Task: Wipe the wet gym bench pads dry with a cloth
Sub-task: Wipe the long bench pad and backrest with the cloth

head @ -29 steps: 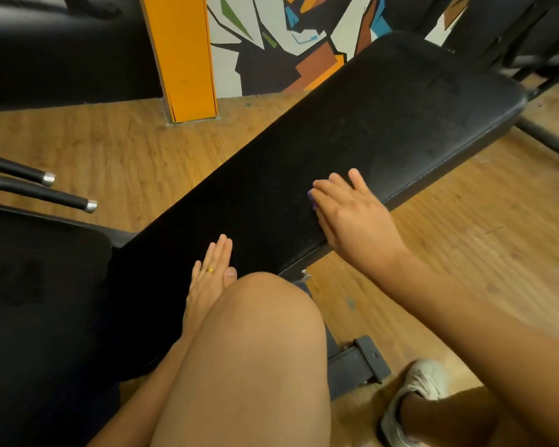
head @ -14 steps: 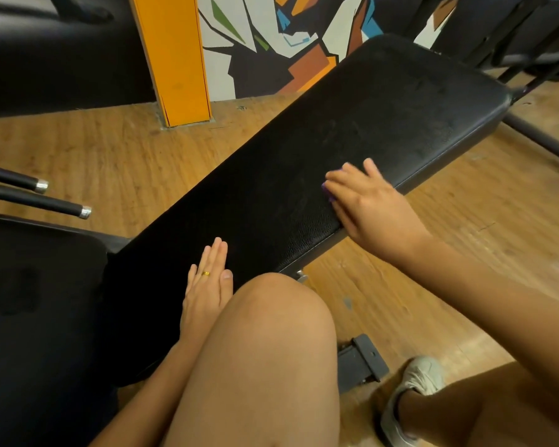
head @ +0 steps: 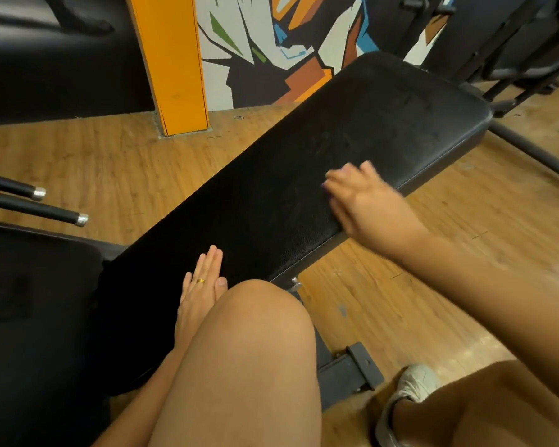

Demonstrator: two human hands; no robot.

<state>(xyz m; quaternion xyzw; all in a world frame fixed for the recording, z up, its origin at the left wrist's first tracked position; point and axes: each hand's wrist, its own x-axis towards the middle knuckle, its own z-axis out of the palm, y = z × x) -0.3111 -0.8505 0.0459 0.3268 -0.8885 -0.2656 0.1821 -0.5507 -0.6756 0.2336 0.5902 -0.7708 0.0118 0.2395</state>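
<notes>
A long black bench pad (head: pixel 304 156) runs diagonally from lower left to upper right, with faint streaks on its far half. My left hand (head: pixel 200 291) lies flat on the pad's near end beside my knee, fingers straight, a gold ring on one finger. My right hand (head: pixel 365 201) is blurred and rests palm down on the pad's right edge near the middle, fingers stretched onto the surface. A small purple bit shows at its fingertips. I cannot tell whether it is a cloth; no cloth is plainly visible.
A second black pad (head: pixel 36 301) sits at the left. Two black bars with metal caps (head: pixel 78 219) stick out above it. My bare knee (head: pixel 255 350) hides the pad's near corner. An orange pillar (head: pixel 171 59) and dark equipment frames (head: pixel 513 59) stand behind on the wooden floor.
My right hand has slid along the pad's right edge toward the far end. My left hand has stayed flat in place.
</notes>
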